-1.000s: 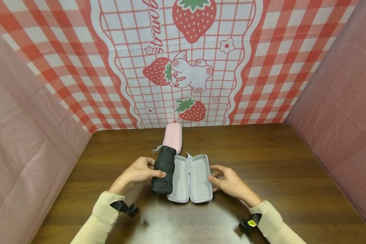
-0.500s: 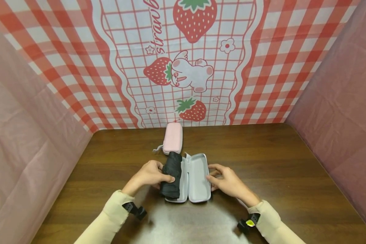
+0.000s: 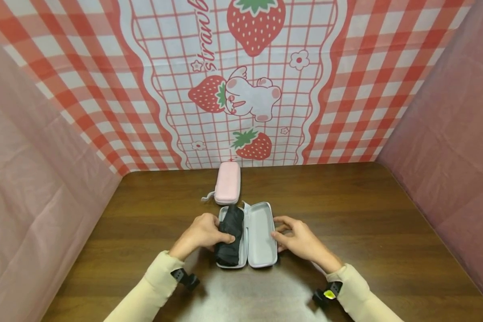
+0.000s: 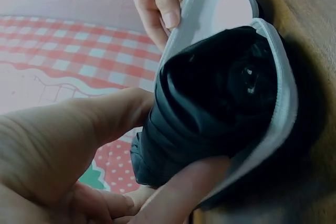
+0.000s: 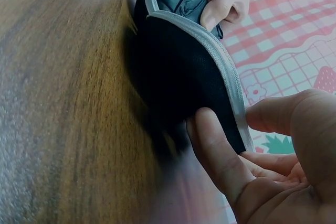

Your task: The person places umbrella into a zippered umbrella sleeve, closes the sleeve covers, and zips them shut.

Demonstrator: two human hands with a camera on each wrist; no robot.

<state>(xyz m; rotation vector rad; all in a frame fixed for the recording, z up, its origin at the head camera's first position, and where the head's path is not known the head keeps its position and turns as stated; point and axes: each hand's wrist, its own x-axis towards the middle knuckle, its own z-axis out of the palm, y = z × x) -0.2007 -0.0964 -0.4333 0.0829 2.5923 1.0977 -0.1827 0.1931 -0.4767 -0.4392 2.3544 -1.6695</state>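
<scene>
Bundle (image 3: 231, 223): black, in the left half of the unfolded case (image 3: 262, 235) | left hand (image 3: 206, 231): gripping bundle from its left, thumb on top | pink case (image 3: 228, 182): closed, on table (image 3: 338, 201) just beyond bundle, strap leftward | right hand (image 3: 300, 238): pinching right rim of unfolded case

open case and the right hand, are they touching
Touching. The right wrist view shows the right hand pinching the open case by its edge, fingers against its dark outer side.
</scene>
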